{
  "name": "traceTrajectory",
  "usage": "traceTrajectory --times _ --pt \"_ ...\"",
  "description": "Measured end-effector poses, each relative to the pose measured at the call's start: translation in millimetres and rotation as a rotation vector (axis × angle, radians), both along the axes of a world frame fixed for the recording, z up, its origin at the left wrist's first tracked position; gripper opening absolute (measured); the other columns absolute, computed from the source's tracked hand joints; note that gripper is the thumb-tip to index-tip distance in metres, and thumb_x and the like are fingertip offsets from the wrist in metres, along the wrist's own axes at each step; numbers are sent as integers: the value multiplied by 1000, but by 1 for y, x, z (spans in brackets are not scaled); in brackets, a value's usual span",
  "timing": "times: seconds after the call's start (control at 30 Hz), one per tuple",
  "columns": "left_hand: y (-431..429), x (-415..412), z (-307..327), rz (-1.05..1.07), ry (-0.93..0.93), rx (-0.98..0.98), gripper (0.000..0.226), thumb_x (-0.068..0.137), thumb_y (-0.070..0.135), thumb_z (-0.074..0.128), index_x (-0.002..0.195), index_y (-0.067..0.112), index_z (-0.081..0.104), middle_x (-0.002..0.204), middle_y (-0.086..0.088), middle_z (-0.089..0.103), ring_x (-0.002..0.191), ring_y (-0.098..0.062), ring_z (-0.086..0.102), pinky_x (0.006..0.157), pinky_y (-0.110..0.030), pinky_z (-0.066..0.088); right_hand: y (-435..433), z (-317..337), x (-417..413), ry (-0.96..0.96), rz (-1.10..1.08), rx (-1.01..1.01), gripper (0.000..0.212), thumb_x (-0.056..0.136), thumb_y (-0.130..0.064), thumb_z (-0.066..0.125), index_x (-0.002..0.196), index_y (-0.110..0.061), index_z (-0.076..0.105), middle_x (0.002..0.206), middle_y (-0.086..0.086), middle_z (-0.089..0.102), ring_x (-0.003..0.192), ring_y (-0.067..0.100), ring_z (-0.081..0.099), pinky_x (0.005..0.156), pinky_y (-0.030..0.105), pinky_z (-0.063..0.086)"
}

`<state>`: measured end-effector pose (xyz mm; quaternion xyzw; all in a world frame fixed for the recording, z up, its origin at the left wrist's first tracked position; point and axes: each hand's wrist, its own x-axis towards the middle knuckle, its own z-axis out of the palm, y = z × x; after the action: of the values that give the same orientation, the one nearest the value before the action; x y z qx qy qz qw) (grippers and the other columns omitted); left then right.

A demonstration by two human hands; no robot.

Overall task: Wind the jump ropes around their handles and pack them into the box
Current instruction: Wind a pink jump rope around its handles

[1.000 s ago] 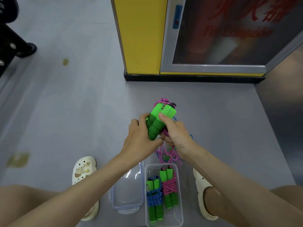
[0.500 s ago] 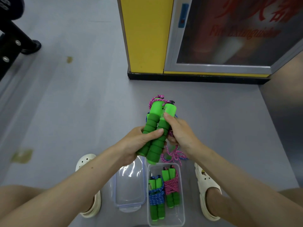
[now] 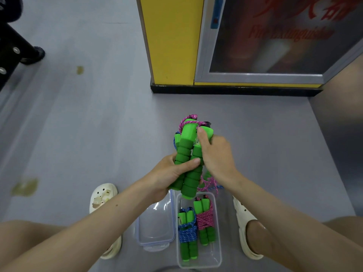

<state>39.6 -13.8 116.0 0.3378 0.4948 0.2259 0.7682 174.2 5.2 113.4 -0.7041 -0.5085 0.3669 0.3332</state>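
Two green foam handles (image 3: pixel 187 158) of a pink jump rope are held side by side above the floor. My left hand (image 3: pixel 167 176) grips their lower half from the left. My right hand (image 3: pixel 215 154) holds the upper part, thumb on the top of the right handle. Loose pink rope (image 3: pixel 209 185) hangs below my right hand, and a loop shows above the handle tops. Behind the handles another green handle with blue rope (image 3: pixel 176 139) lies partly hidden. A clear plastic box (image 3: pixel 217 260) on the floor holds a blue-wound rope bundle (image 3: pixel 187 232) and a pink-wound bundle (image 3: pixel 205 219).
The box's clear lid (image 3: pixel 156 224) lies on the floor left of the box. My feet in white clogs (image 3: pixel 103 195) (image 3: pixel 242 213) flank them. A yellow pillar (image 3: pixel 170 40) and a glazed fire-extinguisher cabinet (image 3: pixel 275 36) stand ahead. Black equipment legs (image 3: pixel 21 50) are far left.
The handle pair has tilted from end-on to nearly upright. My left hand has slid down to the lower half while my right hand stays near the tops.
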Motion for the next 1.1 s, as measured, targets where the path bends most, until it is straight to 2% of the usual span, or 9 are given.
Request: traceTrajectory --times 0.1,0.23,0.43,0.63,0.77,0.9,0.97,1.03,1.1 --pt "2 -1 -1 14 -18 -28 45 73 27 70 111 3 61 100 -19 68 88 -33 67 74 -35 58 1 2 0 9 12 2 54 96 -47 42 53 -16 41 48 -3 42 46 13 39 48 27 34" --pt "5 -4 -4 53 -16 -44 48 72 22 71 114 0 63 111 -24 67 103 -39 64 86 -40 55 0 6 5 260 71 -44 47 100 -36 39 58 -19 46 37 -13 45 37 -2 41 41 9 31" --pt "7 -5 -1 8 3 -20 49 74 25 71 114 -1 62 107 -25 68 102 -40 64 95 -48 51 3 10 8 391 51 -130 46 102 -39 30 65 -20 50 36 -16 49 34 -6 45 39 6 32" --pt "7 -7 1 0 -2 7 40 77 17 71 112 1 62 96 -21 69 90 -37 67 78 -39 57 3 13 7 519 69 -235 49 102 -43 27 67 -15 48 34 -12 45 30 -2 41 36 10 31" --pt "7 -5 -1 74 94 76 25 82 9 71 106 5 64 87 -14 70 78 -30 68 64 -30 57 7 9 9 388 114 -308 58 97 -56 28 70 -12 53 46 1 45 35 9 39 40 19 34" --pt "13 -10 1 100 192 145 19 80 6 72 98 10 66 83 -10 70 70 -23 67 64 -29 57 9 9 14 263 134 -358 71 92 -63 28 61 -8 59 44 2 54 38 11 48 50 21 45" --pt "15 -13 2 102 223 156 18 81 5 72 96 9 65 81 -10 70 67 -21 66 61 -27 57 10 8 17 227 159 -379 77 92 -65 26 71 -2 67 52 5 58 46 13 53 60 26 49" --pt "17 -17 4 108 241 149 18 80 5 72 96 10 65 79 -8 70 66 -21 67 60 -26 57 11 6 22 226 194 -408 71 94 -60 32 86 0 70 60 5 61 55 15 53 66 29 48" --pt "19 -21 5 92 258 162 18 80 5 73 95 12 66 77 -5 70 65 -18 68 58 -25 56 11 6 24 207 258 -405 44 95 -42 49 93 -2 69 64 5 60 59 15 50 66 30 45"
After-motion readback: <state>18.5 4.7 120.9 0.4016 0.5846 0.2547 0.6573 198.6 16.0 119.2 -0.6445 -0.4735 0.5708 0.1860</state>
